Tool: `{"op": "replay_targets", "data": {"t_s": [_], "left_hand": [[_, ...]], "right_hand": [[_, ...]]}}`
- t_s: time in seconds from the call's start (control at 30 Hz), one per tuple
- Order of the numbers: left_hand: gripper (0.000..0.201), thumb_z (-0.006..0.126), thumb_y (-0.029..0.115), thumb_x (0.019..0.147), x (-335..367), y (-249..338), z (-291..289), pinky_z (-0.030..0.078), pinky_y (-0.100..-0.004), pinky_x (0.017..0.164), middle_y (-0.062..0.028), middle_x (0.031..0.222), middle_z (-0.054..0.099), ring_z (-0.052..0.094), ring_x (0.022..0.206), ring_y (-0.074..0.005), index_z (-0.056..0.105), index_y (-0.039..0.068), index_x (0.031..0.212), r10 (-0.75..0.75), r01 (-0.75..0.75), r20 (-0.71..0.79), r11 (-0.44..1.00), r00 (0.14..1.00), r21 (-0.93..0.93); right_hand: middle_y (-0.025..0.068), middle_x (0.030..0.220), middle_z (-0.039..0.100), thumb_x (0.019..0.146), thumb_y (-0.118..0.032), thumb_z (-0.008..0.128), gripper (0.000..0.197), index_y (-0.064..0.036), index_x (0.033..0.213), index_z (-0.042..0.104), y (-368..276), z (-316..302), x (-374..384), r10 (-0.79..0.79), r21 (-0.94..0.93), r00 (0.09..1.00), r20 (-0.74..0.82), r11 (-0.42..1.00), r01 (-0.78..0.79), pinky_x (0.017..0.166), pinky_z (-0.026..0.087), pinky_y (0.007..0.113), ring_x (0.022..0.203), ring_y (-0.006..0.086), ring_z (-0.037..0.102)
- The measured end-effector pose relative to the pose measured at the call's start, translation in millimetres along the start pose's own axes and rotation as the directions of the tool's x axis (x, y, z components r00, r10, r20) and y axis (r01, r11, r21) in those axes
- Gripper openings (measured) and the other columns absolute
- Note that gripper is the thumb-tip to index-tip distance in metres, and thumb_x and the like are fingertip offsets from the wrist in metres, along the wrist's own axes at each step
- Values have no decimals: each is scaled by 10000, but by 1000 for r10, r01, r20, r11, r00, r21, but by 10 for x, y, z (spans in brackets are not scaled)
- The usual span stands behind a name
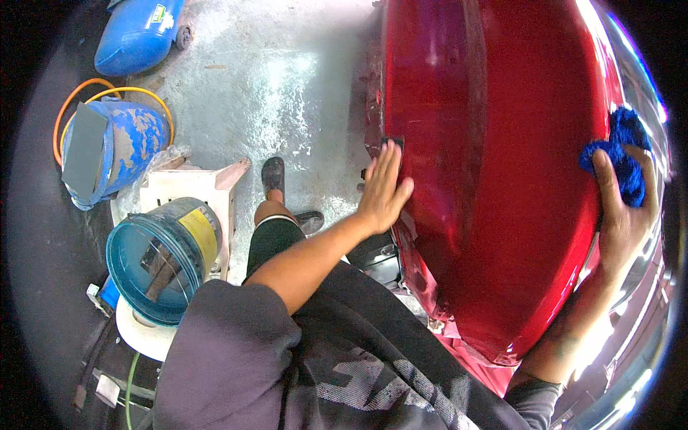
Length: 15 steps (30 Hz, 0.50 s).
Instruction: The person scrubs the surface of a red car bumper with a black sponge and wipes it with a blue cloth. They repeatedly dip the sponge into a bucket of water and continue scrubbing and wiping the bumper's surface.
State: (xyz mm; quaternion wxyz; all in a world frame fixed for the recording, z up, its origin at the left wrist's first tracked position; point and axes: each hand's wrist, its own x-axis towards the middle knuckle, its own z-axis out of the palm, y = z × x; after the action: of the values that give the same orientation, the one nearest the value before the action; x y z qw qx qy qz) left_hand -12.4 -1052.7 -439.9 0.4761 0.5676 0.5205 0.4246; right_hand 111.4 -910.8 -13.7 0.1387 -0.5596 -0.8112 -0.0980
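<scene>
A glossy red car body panel (534, 165) fills the right half of the head view. My left hand (387, 188) lies against its left edge, fingers straight and together, thumb apart. A small dark flat piece (397, 145) shows under the fingertips; it looks like sandpaper, though most of it is covered. At the panel's far right edge, my right hand (622, 208) grips a fluffy blue microfiber cloth (628, 136) between thumb and fingers. The cloth bunches up above the hand and touches the rounded red edge.
To my left, a clear teal-rimmed bucket (183, 222) lies tilted on a white plastic stool (228, 188), a brown-handled tool inside. Beyond are a worn blue drum (136, 140) with a dark grey sheet (86, 152), an orange hose (61, 118) and a blue tank (136, 39). The concrete floor (215, 93) looks wet.
</scene>
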Motion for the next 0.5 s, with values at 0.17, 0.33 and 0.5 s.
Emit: {"op": "replay_targets", "data": {"t_s": [0.17,0.33,0.5], "left_hand": [[944,395,609,1136,-222,53,-159,85,-582,1358,-305,1825,80,91,1703,-443,86,-32,1756,56,-71,135,991,989,111],[1017,425,643,1110,260,-63,-221,24,-602,1363,-322,1824,-6,-6,1709,-448,30,-40,1752,153,-152,125,988,980,-18],[972,411,624,1135,1407,-183,-278,-22,-577,1364,-334,1819,17,-31,1709,-442,63,-41,1752,208,-203,-87,977,974,61]], "right_hand": [[71,1148,731,982,-242,872,334,-29,1211,755,128,66,-99,20,115,999,-47,993,-15,1042,497,347,1083,197,658],[84,1212,741,996,-215,847,299,-35,1219,763,219,20,-187,79,59,995,-53,995,-76,1096,481,385,1155,221,658],[153,1275,758,983,-209,857,410,38,1293,753,347,-59,-199,47,-59,998,-49,997,-49,1135,486,424,1168,276,695]]}}
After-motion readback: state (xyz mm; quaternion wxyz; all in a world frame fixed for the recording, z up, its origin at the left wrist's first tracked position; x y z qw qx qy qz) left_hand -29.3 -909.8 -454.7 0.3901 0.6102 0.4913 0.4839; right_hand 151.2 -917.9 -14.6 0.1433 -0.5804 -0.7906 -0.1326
